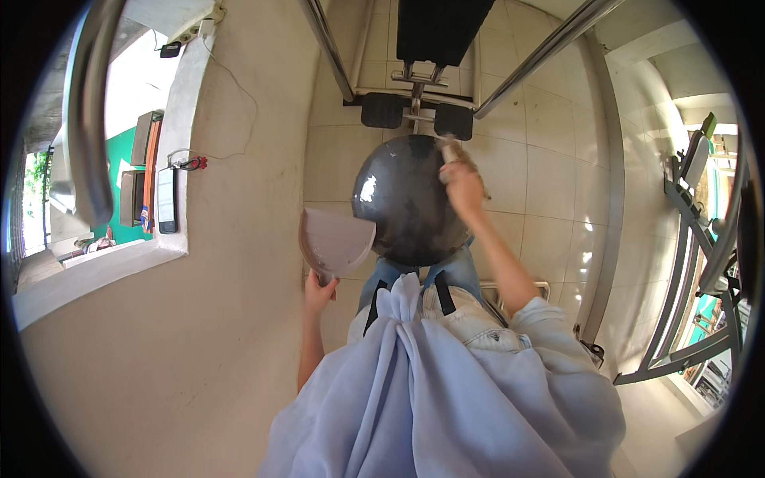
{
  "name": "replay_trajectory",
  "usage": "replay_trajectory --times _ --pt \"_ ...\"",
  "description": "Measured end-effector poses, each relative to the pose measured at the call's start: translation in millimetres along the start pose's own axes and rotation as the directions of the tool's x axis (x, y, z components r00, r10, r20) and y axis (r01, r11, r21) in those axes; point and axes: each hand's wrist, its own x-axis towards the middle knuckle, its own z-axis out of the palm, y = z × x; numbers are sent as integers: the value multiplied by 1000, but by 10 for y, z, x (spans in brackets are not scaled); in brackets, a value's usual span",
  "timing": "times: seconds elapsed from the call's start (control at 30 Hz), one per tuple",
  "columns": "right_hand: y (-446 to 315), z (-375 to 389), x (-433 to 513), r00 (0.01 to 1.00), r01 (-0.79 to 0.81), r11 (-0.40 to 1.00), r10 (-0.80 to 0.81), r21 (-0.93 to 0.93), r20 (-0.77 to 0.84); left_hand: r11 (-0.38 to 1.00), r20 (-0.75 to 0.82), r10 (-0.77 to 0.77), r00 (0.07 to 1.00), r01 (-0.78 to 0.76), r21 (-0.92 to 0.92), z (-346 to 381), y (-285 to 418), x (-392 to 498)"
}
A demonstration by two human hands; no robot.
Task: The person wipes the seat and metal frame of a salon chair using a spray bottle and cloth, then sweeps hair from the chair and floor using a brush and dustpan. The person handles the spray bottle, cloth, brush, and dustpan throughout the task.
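Note:
My left hand [320, 294] grips the handle of a pinkish-grey dustpan [339, 239], held just left of a large, glossy dark exercise ball [406, 203]. In my right hand [465, 190] is a pale hand brush [459, 154], blurred by motion. It lies across the ball's upper right edge; whether its bristles touch the ball cannot be told. The ball sits in front of my legs, in blue jeans [389, 270], and part of them is hidden behind it. Smudges and a bright reflection mark the ball's surface.
Ahead stands an exercise bench frame with a black pad [442, 30], foam rollers [382, 111] and chrome posts [538, 60]. A plain wall [257, 251] runs along my left; its window ledge holds a phone [167, 200]. A gym machine [687, 251] stands at right beyond the tiled floor [550, 173].

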Motion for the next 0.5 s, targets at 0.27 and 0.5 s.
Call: replay_trajectory --times 0.27,0.5 --pt "-355 149 552 961 19 999 -31 46 273 994 -66 -113 991 113 -3 64 -602 -355" --pt "-511 1029 424 907 359 871 -241 -336 345 990 -227 -101 969 75 -124 109 -601 -465"
